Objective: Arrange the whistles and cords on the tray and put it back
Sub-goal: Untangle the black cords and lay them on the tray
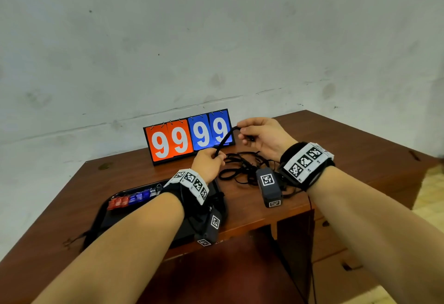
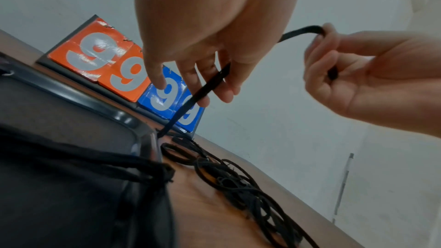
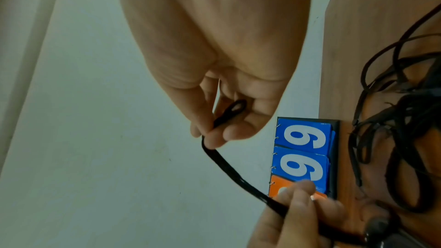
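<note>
Looking down from the head camera, I see both my forearms reaching over the wooden bench. Nearest me on the left lies the black tray, with a row of red, blue and clear whistles along its far edge; my left arm hides much of it, and dark cords cross its near part in the left wrist view. Just right of the tray, on the bare bench, sits a tangled pile of black cords. Above that pile my left hand pinches one black cord between its fingertips, and the cord runs up taut to my right hand, whose grip is closed round the other end; the right wrist view shows a small loop of it sticking out between thumb and fingers. Behind both hands a flip scoreboard stands against the wall, reading 99 in orange and 99 in blue.
</note>
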The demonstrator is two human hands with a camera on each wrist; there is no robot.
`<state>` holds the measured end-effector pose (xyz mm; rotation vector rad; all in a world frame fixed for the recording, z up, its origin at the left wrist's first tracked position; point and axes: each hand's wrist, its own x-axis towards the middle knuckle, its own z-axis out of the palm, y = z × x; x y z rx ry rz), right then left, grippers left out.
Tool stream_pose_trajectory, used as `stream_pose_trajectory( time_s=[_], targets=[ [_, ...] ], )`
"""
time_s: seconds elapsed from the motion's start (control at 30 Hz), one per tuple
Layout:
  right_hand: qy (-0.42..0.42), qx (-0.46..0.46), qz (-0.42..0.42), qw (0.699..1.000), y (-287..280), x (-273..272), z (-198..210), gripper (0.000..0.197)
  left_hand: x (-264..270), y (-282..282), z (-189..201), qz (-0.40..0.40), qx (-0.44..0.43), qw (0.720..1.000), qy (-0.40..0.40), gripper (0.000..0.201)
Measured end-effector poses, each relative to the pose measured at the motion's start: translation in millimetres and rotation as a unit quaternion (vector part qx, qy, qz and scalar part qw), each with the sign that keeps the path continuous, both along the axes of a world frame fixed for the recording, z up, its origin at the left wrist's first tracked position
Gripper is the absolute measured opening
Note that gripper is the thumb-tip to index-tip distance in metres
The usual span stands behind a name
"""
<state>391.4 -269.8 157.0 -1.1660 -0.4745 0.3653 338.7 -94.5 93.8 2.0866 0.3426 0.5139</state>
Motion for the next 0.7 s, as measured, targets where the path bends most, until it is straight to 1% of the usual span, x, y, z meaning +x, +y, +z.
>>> stream_pose_trajectory(
  time_s=[0.07, 0.17, 0.23, 0.33, 0.43, 0.5, 0.57, 0.6, 0.67, 0.7],
  targets=[
    [0.005, 0.022, -0.040, 0.999, -7.3, 5.1, -0.4, 0.016, -1.6, 5.3, -3.6, 0.010, -0.005, 1.000, 0.006, 0.016],
    [0.022, 0.042, -0.125, 0.991, -16.6, 19.6, -9.9, 0.018, -4.6, 15.1, -7.2, 0.026, 0.000, 1.000, -0.001, 0.018],
    [0.031, 0.011, -0.186, 0.982, -21.9, 27.8, -19.3, 0.020, -6.5, 21.4, -7.7, 0.037, -0.002, 0.999, -0.014, 0.020],
    [0.030, -0.040, -0.233, 0.971, -26.4, 35.4, -32.8, 0.023, -9.9, 27.6, -3.8, 0.043, -0.015, 0.999, -0.024, 0.017],
    [-0.012, -0.120, -0.279, 0.953, -26.5, 42.4, -47.4, 0.026, -11.6, 29.9, 2.1, 0.048, 0.000, 0.998, -0.029, 0.017],
    [-0.038, -0.184, -0.278, 0.942, -25.4, 39.2, -52.9, 0.029, -10.4, 27.7, 6.7, 0.033, 0.032, 0.999, -0.027, 0.017],
    [-0.073, -0.241, -0.249, 0.935, -19.9, 31.6, -54.2, 0.044, -9.3, 21.1, 10.5, 0.000, 0.052, 0.998, -0.021, 0.018],
    [-0.096, -0.263, -0.231, 0.932, -15.7, 25.3, -51.6, 0.048, -9.2, 15.7, 12.2, -0.017, 0.060, 0.998, -0.018, 0.019],
    [-0.148, -0.280, -0.184, 0.930, -2.1, 16.0, -47.4, 0.050, -9.5, 3.2, 14.9, -0.048, 0.087, 0.995, -0.019, 0.021],
    [-0.168, -0.272, -0.146, 0.936, 5.0, 12.3, -46.1, 0.047, -9.1, -2.5, 15.7, -0.062, 0.104, 0.992, -0.019, 0.022]
  ],
)
